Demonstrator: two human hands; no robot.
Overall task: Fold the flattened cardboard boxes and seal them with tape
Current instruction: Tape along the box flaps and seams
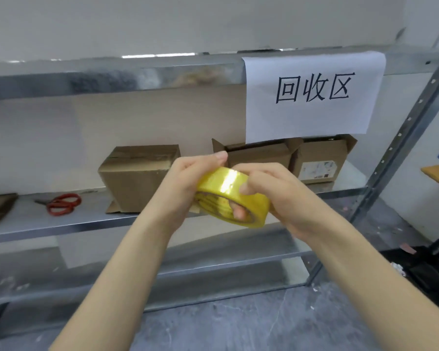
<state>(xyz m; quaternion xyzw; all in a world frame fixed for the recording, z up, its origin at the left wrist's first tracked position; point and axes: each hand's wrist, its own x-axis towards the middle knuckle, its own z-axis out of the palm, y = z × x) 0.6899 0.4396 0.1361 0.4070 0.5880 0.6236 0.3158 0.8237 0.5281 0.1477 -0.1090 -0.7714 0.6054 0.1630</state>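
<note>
A yellow roll of tape (228, 191) is held in mid-air in front of a metal shelf. My left hand (188, 183) grips the roll from the left, its thumb lying along the top edge. My right hand (271, 191) holds it from the right, with a finger through the core and fingertips on the outer face. On the shelf behind stands a closed cardboard box (134, 176). Two more cardboard boxes (261, 153) (322, 158) with raised flaps stand to its right.
Red-handled scissors (61, 203) lie on the shelf board (61, 224) at the left. A white paper sign (312, 97) hangs from the upper shelf. A shelf upright (401, 138) slants at the right. A dark bin (416, 269) stands on the floor at the right.
</note>
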